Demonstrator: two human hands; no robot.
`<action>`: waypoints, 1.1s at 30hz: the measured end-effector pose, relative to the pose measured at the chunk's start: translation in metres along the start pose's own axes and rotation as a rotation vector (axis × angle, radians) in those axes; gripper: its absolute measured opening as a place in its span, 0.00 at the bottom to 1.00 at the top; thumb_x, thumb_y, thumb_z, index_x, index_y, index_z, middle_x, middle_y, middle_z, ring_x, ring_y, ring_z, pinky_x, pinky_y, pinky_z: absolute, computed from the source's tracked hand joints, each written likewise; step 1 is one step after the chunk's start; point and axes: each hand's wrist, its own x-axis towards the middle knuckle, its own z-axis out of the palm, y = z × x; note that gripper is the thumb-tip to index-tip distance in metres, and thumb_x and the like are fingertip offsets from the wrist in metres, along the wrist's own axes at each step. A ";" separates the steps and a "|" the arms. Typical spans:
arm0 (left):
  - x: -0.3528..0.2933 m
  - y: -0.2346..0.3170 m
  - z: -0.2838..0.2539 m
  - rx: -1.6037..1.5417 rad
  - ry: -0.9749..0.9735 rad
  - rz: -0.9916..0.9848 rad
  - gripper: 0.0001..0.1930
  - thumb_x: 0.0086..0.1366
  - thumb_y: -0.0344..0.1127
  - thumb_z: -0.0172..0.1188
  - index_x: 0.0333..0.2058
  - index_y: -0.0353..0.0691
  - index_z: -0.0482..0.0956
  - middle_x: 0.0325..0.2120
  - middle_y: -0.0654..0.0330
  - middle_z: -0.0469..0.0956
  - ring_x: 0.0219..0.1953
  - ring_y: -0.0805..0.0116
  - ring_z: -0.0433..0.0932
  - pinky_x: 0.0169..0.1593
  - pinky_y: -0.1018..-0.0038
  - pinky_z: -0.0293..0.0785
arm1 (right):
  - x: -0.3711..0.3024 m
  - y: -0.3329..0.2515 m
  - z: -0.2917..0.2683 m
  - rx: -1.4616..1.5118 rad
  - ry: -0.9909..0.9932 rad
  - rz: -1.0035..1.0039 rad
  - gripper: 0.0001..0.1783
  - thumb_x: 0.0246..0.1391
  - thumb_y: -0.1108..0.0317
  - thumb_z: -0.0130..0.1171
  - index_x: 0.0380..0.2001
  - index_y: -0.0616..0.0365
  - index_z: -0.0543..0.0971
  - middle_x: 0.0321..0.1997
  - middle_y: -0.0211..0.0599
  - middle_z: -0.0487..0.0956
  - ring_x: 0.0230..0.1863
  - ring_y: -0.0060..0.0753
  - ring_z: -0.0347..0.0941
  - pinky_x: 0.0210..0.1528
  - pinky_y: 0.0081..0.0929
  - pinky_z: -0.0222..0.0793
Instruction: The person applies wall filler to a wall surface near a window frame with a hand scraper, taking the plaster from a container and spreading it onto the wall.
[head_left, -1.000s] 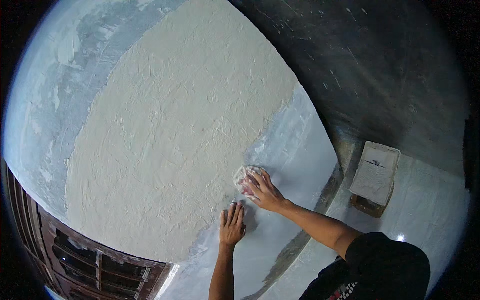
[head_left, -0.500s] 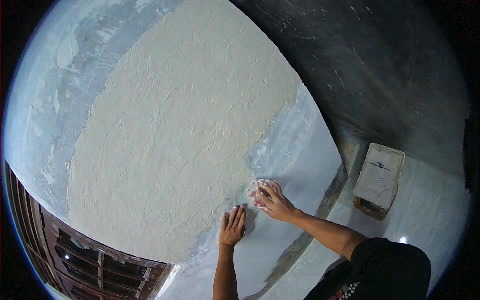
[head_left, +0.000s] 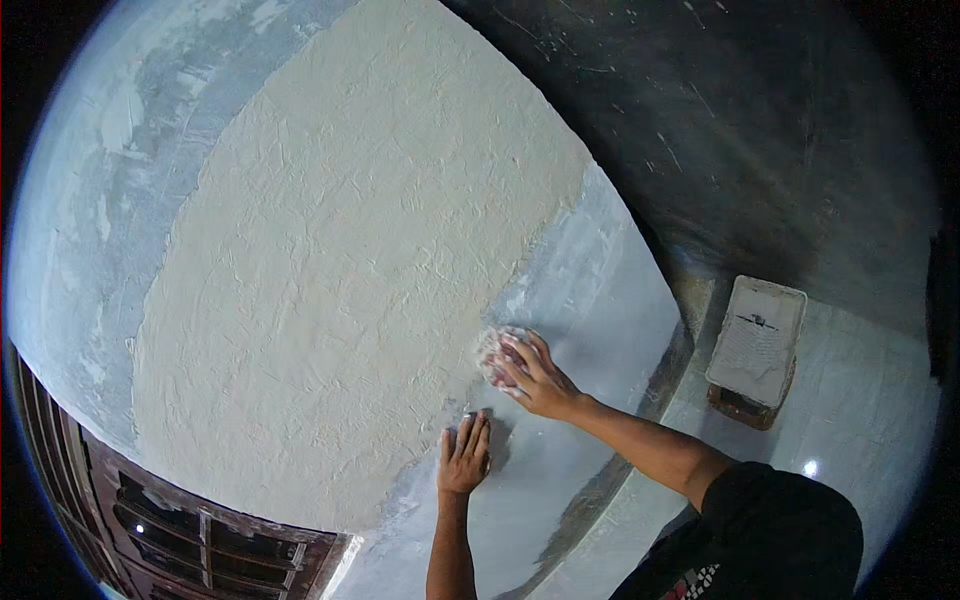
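My right hand grips a crumpled, white-smeared wad with some dark red in it. It presses the wad to the wall, at the lower right border of a cream, rough-textured coating. Whether the wad is cloth or plastic, I cannot tell. Lower and to the left, my left hand lies flat on the wall near the coating's edge, fingers stretched upward and holding nothing. White residue shows on its fingertips.
On the pale tiled floor at the right, a paint tray with whitish contents sits on a brown container. A dark wall meets the coated one at a corner. Brown wooden window frames border the lower left.
My right hand has moved slightly up and left with the wad, along the coating's border. My left hand has stayed in place on the wall. The view has shifted a little.
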 end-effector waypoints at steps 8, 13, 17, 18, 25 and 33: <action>0.000 0.000 0.001 0.002 -0.003 -0.001 0.35 0.59 0.45 0.58 0.65 0.46 0.63 0.70 0.65 0.58 0.71 0.62 0.55 0.69 0.46 0.48 | -0.030 0.005 0.012 -0.047 0.002 -0.060 0.33 0.49 0.63 0.70 0.58 0.60 0.70 0.67 0.56 0.57 0.65 0.71 0.52 0.65 0.62 0.56; 0.001 -0.001 -0.004 0.031 0.001 0.009 0.35 0.59 0.46 0.58 0.65 0.48 0.63 0.70 0.65 0.58 0.71 0.62 0.55 0.69 0.46 0.49 | -0.008 -0.025 0.023 -0.155 -0.077 -0.104 0.33 0.52 0.60 0.66 0.58 0.62 0.69 0.66 0.54 0.59 0.67 0.65 0.52 0.68 0.60 0.53; 0.000 -0.003 0.000 -0.017 0.027 -0.001 0.37 0.58 0.46 0.60 0.66 0.48 0.62 0.70 0.65 0.57 0.72 0.62 0.54 0.69 0.46 0.49 | -0.038 -0.022 0.019 -0.074 -0.035 -0.035 0.34 0.53 0.60 0.65 0.60 0.64 0.68 0.66 0.52 0.61 0.69 0.59 0.53 0.69 0.60 0.51; 0.000 -0.003 0.000 -0.017 0.029 -0.002 0.37 0.58 0.46 0.60 0.66 0.48 0.62 0.70 0.65 0.57 0.72 0.62 0.54 0.69 0.46 0.49 | -0.039 -0.021 0.019 -0.096 -0.014 -0.043 0.34 0.53 0.60 0.65 0.59 0.64 0.69 0.66 0.51 0.62 0.69 0.58 0.53 0.70 0.60 0.50; -0.002 0.001 -0.005 -0.090 -0.044 -0.025 0.39 0.56 0.45 0.63 0.66 0.48 0.61 0.71 0.65 0.55 0.72 0.63 0.52 0.69 0.47 0.50 | -0.024 -0.035 0.025 -0.073 -0.048 -0.082 0.32 0.53 0.62 0.63 0.58 0.67 0.69 0.65 0.52 0.64 0.68 0.57 0.53 0.69 0.61 0.49; 0.002 0.002 0.001 -0.001 0.020 0.005 0.37 0.56 0.46 0.62 0.65 0.48 0.62 0.71 0.65 0.56 0.72 0.63 0.52 0.69 0.47 0.48 | 0.005 -0.037 0.031 -0.072 0.029 -0.056 0.31 0.52 0.60 0.66 0.57 0.59 0.72 0.67 0.47 0.62 0.68 0.57 0.54 0.70 0.53 0.53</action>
